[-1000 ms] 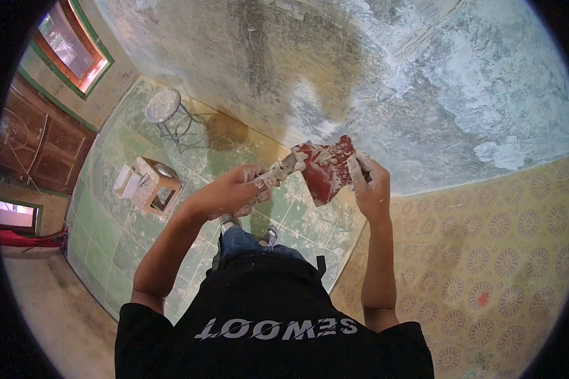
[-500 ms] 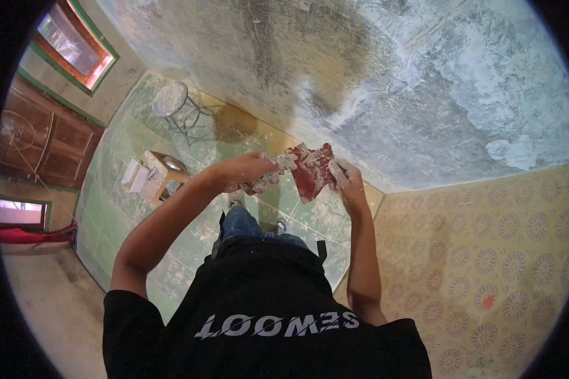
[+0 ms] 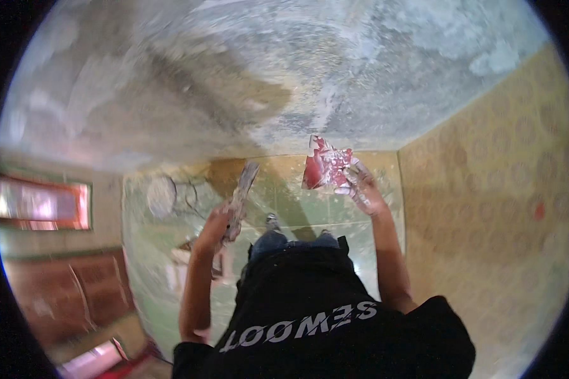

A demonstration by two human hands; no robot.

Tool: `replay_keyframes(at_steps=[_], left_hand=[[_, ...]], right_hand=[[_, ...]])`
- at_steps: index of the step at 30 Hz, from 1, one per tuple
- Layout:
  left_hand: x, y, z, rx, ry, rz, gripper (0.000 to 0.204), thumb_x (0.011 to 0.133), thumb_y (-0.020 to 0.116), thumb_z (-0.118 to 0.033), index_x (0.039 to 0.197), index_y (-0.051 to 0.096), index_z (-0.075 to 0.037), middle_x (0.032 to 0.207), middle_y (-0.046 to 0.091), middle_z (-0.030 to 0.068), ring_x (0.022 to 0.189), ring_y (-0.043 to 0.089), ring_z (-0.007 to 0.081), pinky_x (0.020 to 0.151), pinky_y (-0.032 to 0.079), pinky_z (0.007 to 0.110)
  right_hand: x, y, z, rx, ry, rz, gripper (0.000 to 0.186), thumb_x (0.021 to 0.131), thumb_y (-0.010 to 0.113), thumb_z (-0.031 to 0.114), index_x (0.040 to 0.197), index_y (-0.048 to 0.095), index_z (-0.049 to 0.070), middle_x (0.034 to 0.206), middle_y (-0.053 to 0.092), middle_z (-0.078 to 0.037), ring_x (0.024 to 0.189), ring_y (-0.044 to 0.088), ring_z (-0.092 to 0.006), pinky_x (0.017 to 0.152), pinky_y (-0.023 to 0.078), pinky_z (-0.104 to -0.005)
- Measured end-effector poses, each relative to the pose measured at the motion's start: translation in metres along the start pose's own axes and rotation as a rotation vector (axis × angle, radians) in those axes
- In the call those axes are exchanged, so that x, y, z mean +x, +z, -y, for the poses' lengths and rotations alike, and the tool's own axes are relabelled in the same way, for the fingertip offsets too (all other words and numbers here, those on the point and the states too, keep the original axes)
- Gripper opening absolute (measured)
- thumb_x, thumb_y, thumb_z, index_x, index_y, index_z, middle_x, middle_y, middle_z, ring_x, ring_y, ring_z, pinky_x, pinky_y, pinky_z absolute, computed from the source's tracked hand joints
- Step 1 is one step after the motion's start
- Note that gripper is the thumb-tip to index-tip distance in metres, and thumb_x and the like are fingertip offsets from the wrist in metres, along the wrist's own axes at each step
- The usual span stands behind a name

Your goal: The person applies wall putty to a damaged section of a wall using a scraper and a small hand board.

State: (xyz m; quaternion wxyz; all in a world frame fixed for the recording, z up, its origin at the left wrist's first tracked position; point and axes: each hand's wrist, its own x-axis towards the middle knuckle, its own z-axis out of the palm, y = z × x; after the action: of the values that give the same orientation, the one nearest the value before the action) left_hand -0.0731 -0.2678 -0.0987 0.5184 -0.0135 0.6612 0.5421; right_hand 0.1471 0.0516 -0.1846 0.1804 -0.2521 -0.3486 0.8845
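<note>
My left hand [image 3: 216,227] is closed around a putty-smeared scraper [image 3: 245,183], a narrow tool seen nearly edge-on and pointing up toward the wall. Its exact shape is blurred. In my right hand [image 3: 364,189] is a red putty spreader [image 3: 321,169], a flat plate with pale putty streaked over it, gripped at its right edge between thumb and fingers. Pale residue coats the fingers of that hand. The two tools are held apart, in front of a grey, patchily coated wall [image 3: 297,69].
A round-topped stool [image 3: 162,196] with metal legs stands at the left by the wall. Nearer, a blurred box-like object [image 3: 182,258] sits on the green tiled floor [image 3: 297,208]. A patterned yellow wall [image 3: 474,189] rises at right; a brown door [image 3: 69,294] is at left.
My hands have moved apart; the scraper in the left has left the red spreader and swung upright. My view has turned, bringing the wall across the top.
</note>
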Motion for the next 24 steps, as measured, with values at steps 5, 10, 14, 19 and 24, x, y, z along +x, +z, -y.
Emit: replay_keyframes(at_steps=[5, 10, 14, 19, 24], left_hand=[[0.092, -0.052, -0.067, 0.065, -0.14, 0.063, 0.026, 0.097, 0.043, -0.024, 0.115, 0.056, -0.01, 0.078, 0.057, -0.001, 0.048, 0.045, 0.0055, 0.04, 0.033, 0.02], [0.223, -0.011, -0.135, 0.124, -0.106, 0.116, 0.025, 0.095, 0.045, -0.021, 0.115, 0.053, -0.007, 0.076, 0.056, 0.0009, 0.045, 0.042, 0.0063, 0.037, 0.03, 0.021], [0.36, 0.105, -0.158, 0.349, -0.211, 0.038, 0.024, 0.095, 0.045, -0.019, 0.114, 0.051, -0.005, 0.072, 0.052, 0.0009, 0.046, 0.042, 0.0071, 0.037, 0.033, 0.022], [0.569, 0.201, -0.109, 0.482, -0.183, 0.12, 0.024, 0.097, 0.039, -0.021, 0.111, 0.05, -0.006, 0.076, 0.054, 0.0035, 0.048, 0.047, 0.0092, 0.036, 0.034, 0.023], [0.74, 0.239, -0.052, 0.658, -0.17, 0.099, 0.02, 0.096, 0.042, -0.018, 0.111, 0.048, -0.006, 0.077, 0.055, 0.0036, 0.05, 0.049, 0.0106, 0.039, 0.038, 0.024]], right_hand=[[0.079, -0.039, 0.001, 0.209, -0.15, 0.035, 0.064, 0.088, 0.065, 0.024, 0.139, 0.032, 0.004, 0.135, 0.047, -0.015, 0.119, 0.051, -0.03, 0.096, 0.046, -0.0509], [0.176, -0.112, -0.007, 0.378, -0.272, -0.07, 0.052, 0.09, 0.062, 0.023, 0.133, 0.043, 0.001, 0.126, 0.055, -0.013, 0.113, 0.056, -0.0262, 0.095, 0.046, -0.0463], [0.291, -0.21, 0.002, 0.269, -0.179, -0.364, 0.041, 0.092, 0.058, 0.019, 0.128, 0.048, 0.002, 0.124, 0.057, -0.011, 0.112, 0.057, -0.0229, 0.095, 0.048, -0.0423], [0.453, -0.377, -0.08, 0.48, -0.291, -0.546, 0.034, 0.092, 0.058, 0.013, 0.123, 0.051, 0.001, 0.116, 0.06, -0.008, 0.106, 0.059, -0.0201, 0.096, 0.047, -0.0405], [0.583, -0.439, -0.117, 0.636, -0.398, -0.782, 0.028, 0.093, 0.055, 0.009, 0.12, 0.053, 0.001, 0.115, 0.06, -0.006, 0.105, 0.058, -0.0177, 0.096, 0.048, -0.0398]])
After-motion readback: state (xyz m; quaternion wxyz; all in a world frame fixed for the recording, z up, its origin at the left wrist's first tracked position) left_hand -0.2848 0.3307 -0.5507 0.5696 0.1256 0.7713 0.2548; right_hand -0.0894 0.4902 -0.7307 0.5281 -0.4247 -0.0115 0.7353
